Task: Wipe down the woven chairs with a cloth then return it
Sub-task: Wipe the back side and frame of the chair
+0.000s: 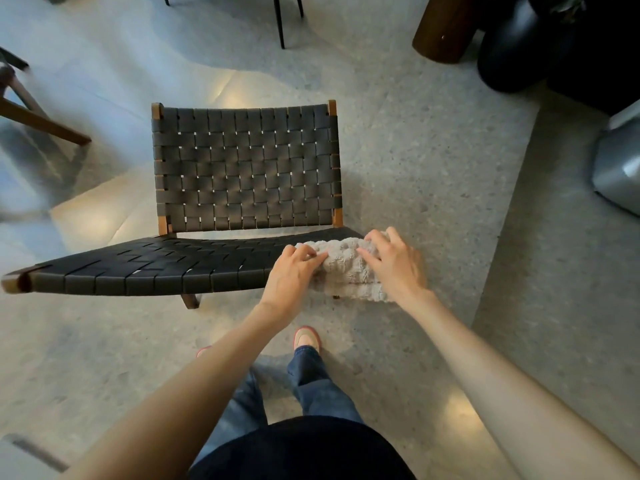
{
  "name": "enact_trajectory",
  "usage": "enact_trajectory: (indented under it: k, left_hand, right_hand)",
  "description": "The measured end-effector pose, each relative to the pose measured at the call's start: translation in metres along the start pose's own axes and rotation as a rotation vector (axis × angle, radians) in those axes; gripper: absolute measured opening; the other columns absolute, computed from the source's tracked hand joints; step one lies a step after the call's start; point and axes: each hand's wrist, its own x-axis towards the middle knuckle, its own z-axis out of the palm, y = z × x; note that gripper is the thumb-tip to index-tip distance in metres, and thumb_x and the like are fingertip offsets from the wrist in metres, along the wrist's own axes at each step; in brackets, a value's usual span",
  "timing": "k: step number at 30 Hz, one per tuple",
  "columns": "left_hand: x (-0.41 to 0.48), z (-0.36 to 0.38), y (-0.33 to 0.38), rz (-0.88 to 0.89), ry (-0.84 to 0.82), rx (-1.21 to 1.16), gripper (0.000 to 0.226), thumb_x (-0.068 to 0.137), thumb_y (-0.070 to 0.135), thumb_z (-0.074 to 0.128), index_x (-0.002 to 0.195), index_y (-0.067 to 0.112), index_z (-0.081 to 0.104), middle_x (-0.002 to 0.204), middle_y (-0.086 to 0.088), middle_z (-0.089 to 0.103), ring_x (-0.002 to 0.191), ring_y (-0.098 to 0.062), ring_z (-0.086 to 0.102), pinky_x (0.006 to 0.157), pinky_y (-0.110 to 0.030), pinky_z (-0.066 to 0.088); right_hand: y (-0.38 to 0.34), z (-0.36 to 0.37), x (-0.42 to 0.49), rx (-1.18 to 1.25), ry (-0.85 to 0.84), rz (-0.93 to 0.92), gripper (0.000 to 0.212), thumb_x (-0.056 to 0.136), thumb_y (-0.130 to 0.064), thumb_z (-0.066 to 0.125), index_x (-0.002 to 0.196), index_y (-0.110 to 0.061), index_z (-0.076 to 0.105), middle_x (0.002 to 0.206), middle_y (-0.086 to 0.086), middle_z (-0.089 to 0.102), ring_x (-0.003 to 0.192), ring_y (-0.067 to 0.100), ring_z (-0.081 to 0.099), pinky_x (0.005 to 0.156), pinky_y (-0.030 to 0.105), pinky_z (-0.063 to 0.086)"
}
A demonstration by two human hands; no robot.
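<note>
A low chair (194,261) with a black woven seat, a black woven backrest and a wooden frame stands on the floor in front of me. A fluffy beige cloth (341,268) lies bunched on the right front corner of the seat and hangs over its edge. My left hand (292,275) grips the cloth's left end with curled fingers. My right hand (391,263) lies on its right end, fingers bent into the pile.
The wooden legs of another chair (41,123) stand at the far left. Thin black legs (280,22) show at the top. A brown wooden cylinder (446,29), a black round pot (512,53) and a grey metal object (620,168) crowd the right side.
</note>
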Motion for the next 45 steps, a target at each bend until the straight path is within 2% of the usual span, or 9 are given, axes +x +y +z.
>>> enact_trajectory:
  k: [5, 11, 16, 25, 30, 33, 37, 40, 45]
  left_hand:
    - [-0.027, -0.016, -0.026, -0.015, 0.123, -0.140, 0.048, 0.086, 0.009, 0.067, 0.131, 0.021, 0.055, 0.123, -0.003, 0.055, 0.105, -0.020, 0.046, 0.082, -0.028, 0.046]
    - [-0.099, -0.050, -0.100, -0.084, 0.401, -0.150, 0.044, 0.075, 0.000, 0.075, 0.116, 0.013, 0.065, 0.105, -0.010, 0.060, 0.088, -0.026, 0.055, 0.072, -0.034, 0.051]
    - [-0.173, -0.074, -0.187, -0.288, 0.478, -0.063, 0.049, 0.069, -0.007, 0.077, 0.114, 0.010, 0.067, 0.105, -0.014, 0.059, 0.086, -0.030, 0.055, 0.064, -0.036, 0.053]
    - [-0.248, -0.085, -0.347, -0.532, 0.642, -0.109, 0.032, 0.081, 0.000, 0.066, 0.111, 0.012, 0.069, 0.097, -0.015, 0.060, 0.084, -0.033, 0.055, 0.068, -0.038, 0.049]
    - [-0.232, -0.066, -0.388, -0.580, 0.277, -0.535, 0.046, 0.101, 0.034, 0.039, 0.143, 0.017, 0.038, 0.134, -0.011, 0.048, 0.126, -0.026, 0.044, 0.105, -0.031, 0.031]
    - [-0.217, -0.057, -0.384, -0.499, 0.220, -0.709, 0.060, 0.093, 0.057, 0.039, 0.143, 0.027, 0.030, 0.139, 0.001, 0.045, 0.126, -0.016, 0.045, 0.109, -0.040, 0.037]
    - [-0.194, -0.058, -0.380, -0.646, 0.311, -0.785, 0.060, 0.098, 0.032, 0.046, 0.148, 0.012, 0.021, 0.147, -0.007, 0.031, 0.133, -0.019, 0.034, 0.108, -0.019, 0.024]
    - [-0.188, -0.057, -0.383, -0.523, 0.336, -0.756, 0.047, 0.101, 0.023, 0.040, 0.145, 0.012, 0.029, 0.150, -0.003, 0.028, 0.135, -0.004, 0.024, 0.095, 0.007, 0.011]
    - [-0.193, -0.047, -0.392, -0.452, 0.341, -0.680, 0.045, 0.101, 0.025, 0.038, 0.145, 0.013, 0.036, 0.153, -0.003, 0.028, 0.139, -0.014, 0.029, 0.106, -0.011, 0.017]
  right_hand:
    - [-0.038, -0.005, -0.028, 0.364, 0.016, 0.055, 0.028, 0.086, -0.028, 0.069, 0.108, -0.013, 0.061, 0.102, 0.001, 0.044, 0.096, 0.015, 0.048, 0.079, 0.021, 0.039]
    - [-0.134, -0.003, -0.027, 0.374, -0.007, -0.095, 0.034, 0.083, -0.040, 0.070, 0.109, -0.021, 0.058, 0.109, -0.002, 0.046, 0.095, 0.011, 0.053, 0.075, 0.020, 0.041]
    - [-0.248, 0.020, -0.020, 0.437, -0.149, -0.236, 0.037, 0.084, -0.038, 0.070, 0.113, -0.021, 0.056, 0.113, -0.003, 0.042, 0.094, 0.002, 0.046, 0.070, 0.000, 0.033]
    - [-0.429, 0.095, 0.000, 0.476, -0.260, -0.287, 0.048, 0.087, -0.031, 0.068, 0.129, -0.017, 0.049, 0.122, 0.003, 0.040, 0.111, 0.016, 0.048, 0.094, 0.027, 0.043]
    - [-0.455, 0.136, 0.015, 0.277, -0.458, -0.228, 0.069, 0.094, -0.029, 0.057, 0.151, -0.028, 0.019, 0.156, 0.001, 0.019, 0.141, 0.022, 0.020, 0.113, 0.039, 0.027]
    - [-0.452, 0.148, 0.016, 0.227, -0.526, -0.175, 0.073, 0.096, -0.032, 0.053, 0.153, -0.033, 0.007, 0.161, -0.002, 0.009, 0.146, 0.024, 0.014, 0.114, 0.041, 0.024]
    - [-0.456, 0.157, 0.019, 0.164, -0.523, -0.146, 0.067, 0.098, -0.035, 0.050, 0.153, -0.032, 0.012, 0.160, 0.000, 0.013, 0.147, 0.026, 0.014, 0.117, 0.044, 0.023]
    - [-0.462, 0.156, 0.019, 0.166, -0.481, -0.153, 0.063, 0.097, -0.030, 0.053, 0.152, -0.028, 0.021, 0.159, 0.000, 0.018, 0.145, 0.019, 0.021, 0.114, 0.037, 0.029]
    - [-0.463, 0.152, 0.008, 0.186, -0.408, -0.146, 0.061, 0.096, -0.031, 0.056, 0.150, -0.028, 0.027, 0.158, -0.002, 0.025, 0.143, 0.016, 0.026, 0.111, 0.031, 0.030]
